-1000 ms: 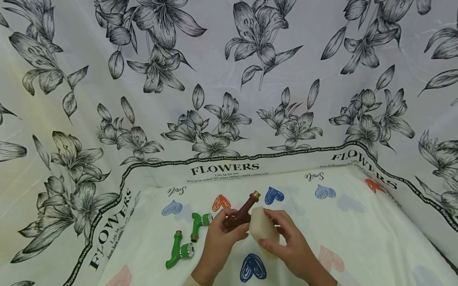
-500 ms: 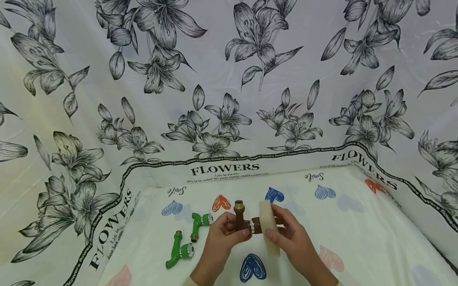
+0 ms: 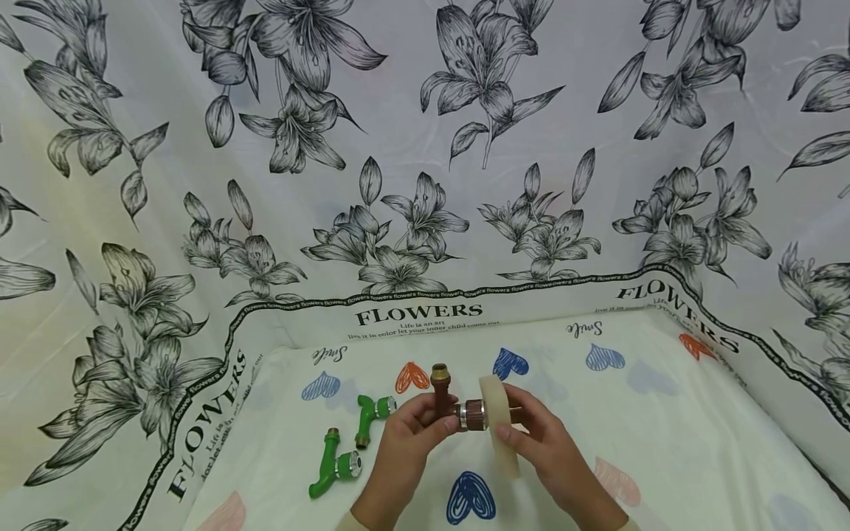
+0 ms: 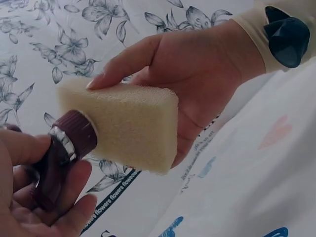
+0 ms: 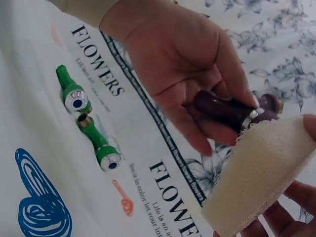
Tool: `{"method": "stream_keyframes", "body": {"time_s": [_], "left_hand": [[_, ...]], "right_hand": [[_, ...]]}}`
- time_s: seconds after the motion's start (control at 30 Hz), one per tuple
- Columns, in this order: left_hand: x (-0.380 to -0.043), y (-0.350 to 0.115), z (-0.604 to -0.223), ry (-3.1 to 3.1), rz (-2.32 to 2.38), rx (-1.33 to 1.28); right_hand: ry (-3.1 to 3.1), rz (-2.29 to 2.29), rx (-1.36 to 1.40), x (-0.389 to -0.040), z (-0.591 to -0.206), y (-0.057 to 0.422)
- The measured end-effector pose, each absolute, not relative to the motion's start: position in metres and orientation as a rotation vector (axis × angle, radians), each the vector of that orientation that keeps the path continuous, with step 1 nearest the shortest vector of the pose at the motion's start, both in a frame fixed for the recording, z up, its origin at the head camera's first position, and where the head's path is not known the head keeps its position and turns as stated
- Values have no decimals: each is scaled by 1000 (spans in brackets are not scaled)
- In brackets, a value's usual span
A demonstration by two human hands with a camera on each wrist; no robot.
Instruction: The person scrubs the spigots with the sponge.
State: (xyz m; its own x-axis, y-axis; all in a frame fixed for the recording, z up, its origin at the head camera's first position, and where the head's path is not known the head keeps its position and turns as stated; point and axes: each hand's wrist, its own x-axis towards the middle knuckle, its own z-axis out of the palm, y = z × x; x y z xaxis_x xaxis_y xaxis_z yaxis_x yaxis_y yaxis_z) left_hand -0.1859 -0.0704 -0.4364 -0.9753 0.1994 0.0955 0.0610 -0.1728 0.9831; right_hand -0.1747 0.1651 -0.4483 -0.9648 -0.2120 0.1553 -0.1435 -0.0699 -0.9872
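My left hand (image 3: 412, 446) grips a maroon water tap (image 3: 442, 397) by its body, thumb near the chrome ring. The tap's brass threaded end points up, and its ribbed knob faces right. A thick cream sponge (image 3: 498, 417) stands on edge in my right hand (image 3: 544, 439), thumb on one side and fingers on the other. In the left wrist view, the sponge (image 4: 131, 126) has its broad face right against the end of the knob (image 4: 79, 133). Part of the tap's body is hidden behind my left fingers.
Two green taps, a nearer one (image 3: 327, 466) and a farther one (image 3: 365, 422), lie on the white cloth (image 3: 664, 442) left of my hands. The cloth has printed hearts. A flower-printed curtain (image 3: 425, 221) rises behind and at both sides.
The maroon tap has turned from a rightward slant to brass end upright, with its knob towards the sponge. The sponge has swung from showing its broad face to edge-on.
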Motion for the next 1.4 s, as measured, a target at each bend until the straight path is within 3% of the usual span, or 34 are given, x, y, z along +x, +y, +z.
{"method": "stream_keyframes", "body": {"time_s": [0.53, 1.0, 1.4], "left_hand": [[-189, -70, -439, 2010, 2333, 238], [-184, -73, -435, 1922, 2260, 326], [-188, -70, -439, 2025, 2294, 296]], "right_hand": [[2314, -2130, -496, -168, -443, 159], [2249, -2216, -338, -179, -451, 165], [2204, -2165, -461, -174, -450, 164]]}}
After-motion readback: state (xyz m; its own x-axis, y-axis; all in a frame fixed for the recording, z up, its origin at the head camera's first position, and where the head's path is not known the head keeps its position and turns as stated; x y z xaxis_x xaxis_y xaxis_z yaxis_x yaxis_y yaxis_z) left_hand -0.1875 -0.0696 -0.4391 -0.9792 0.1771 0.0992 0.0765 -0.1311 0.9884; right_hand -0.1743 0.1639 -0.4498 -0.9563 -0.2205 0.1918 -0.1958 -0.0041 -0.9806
